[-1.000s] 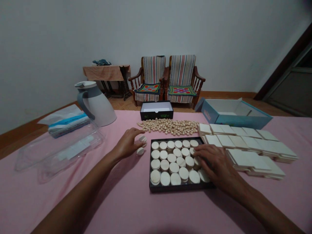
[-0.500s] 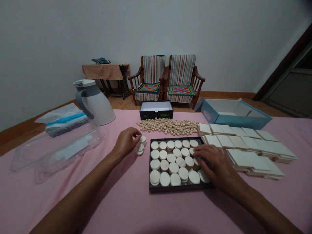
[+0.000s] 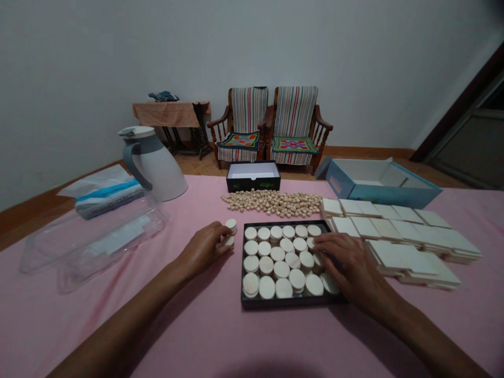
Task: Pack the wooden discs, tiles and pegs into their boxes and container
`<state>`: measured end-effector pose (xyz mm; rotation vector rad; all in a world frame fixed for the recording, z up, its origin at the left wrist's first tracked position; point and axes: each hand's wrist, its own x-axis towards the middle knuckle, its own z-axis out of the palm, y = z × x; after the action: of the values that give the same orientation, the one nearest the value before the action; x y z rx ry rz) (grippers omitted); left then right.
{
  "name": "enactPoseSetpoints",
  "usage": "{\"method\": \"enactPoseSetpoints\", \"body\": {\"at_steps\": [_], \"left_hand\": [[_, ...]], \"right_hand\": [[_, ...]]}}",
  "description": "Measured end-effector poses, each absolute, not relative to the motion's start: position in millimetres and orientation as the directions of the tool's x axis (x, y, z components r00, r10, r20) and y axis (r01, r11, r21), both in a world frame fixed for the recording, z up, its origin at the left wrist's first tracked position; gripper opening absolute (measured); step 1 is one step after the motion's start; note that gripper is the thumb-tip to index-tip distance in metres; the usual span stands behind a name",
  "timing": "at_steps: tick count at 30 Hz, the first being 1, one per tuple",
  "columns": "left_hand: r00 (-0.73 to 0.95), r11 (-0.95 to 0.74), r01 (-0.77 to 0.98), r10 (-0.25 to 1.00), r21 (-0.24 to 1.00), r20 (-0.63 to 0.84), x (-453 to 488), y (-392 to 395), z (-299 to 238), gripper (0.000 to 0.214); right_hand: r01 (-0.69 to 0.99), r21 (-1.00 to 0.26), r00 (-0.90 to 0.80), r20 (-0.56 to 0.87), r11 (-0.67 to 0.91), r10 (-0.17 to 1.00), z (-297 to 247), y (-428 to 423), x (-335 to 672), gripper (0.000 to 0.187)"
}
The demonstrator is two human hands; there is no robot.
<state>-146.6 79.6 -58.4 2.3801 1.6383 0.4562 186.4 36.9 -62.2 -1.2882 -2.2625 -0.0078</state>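
Nearest, on the pink cloth (image 3: 118,320) covering the desk, the left hand (image 3: 203,250) has slid back toward the person and is now curled narrow. Its fingertips (image 3: 225,242) reach two short stacks of round wooden discs (image 3: 230,226) just left of the tray. They touch the nearer stack, but whether they actually grip it I cannot tell.

The right hand (image 3: 354,262) stays spread wide over the right side of a black tray (image 3: 293,303), its fingers (image 3: 321,245) lying across the pale wooden discs (image 3: 281,270) packed inside. It holds nothing that can be made out. Most discs stand in close rows, and a few at the right sit tilted beneath the fingers.

Just beyond the tray lies a loose heap of small wooden pellets (image 3: 271,203). To the right, flat square wooden tiles (image 3: 397,236) sit in overlapping stacks. On the left are clear plastic packaging (image 3: 90,247) and a packet with a blue strip (image 3: 108,198).

Farther back stand a white-and-grey jug (image 3: 155,168), an open black box (image 3: 253,177) and an open blue box (image 3: 378,184). Past the desk, two wooden armchairs with striped covers (image 3: 268,126) stand against the wall, beside a cloth-covered side table (image 3: 169,114).
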Motion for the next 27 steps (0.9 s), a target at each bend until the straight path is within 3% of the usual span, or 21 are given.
{"method": "enactPoseSetpoints", "body": {"at_steps": [7, 13, 21, 27], "left_hand": [[0.285, -0.339, 0.869, 0.939, 0.362, 0.194, -142.8, 75.8, -48.8, 0.017], [0.383, -0.493, 0.721, 0.869, 0.488, 0.312, -104.7, 61.1, -26.3, 0.022], [0.497, -0.546, 0.805, 0.834, 0.232, 0.239, -67.6, 62.7, -31.4, 0.023], [0.401, -0.536, 0.790, 0.819, 0.298, 0.411, -82.9, 63.2, -28.6, 0.022]], "right_hand": [[0.802, -0.243, -0.413, 0.434, 0.546, 0.801, -61.4, 37.6, 186.8, 0.021], [0.811, -0.229, -0.404, 0.447, 0.538, 0.798, -58.7, 36.5, 185.6, 0.021], [0.810, -0.235, -0.411, 0.427, 0.538, 0.806, -60.3, 37.2, 187.0, 0.022], [0.810, -0.231, -0.404, 0.445, 0.539, 0.799, -59.3, 35.5, 185.4, 0.022]]}}
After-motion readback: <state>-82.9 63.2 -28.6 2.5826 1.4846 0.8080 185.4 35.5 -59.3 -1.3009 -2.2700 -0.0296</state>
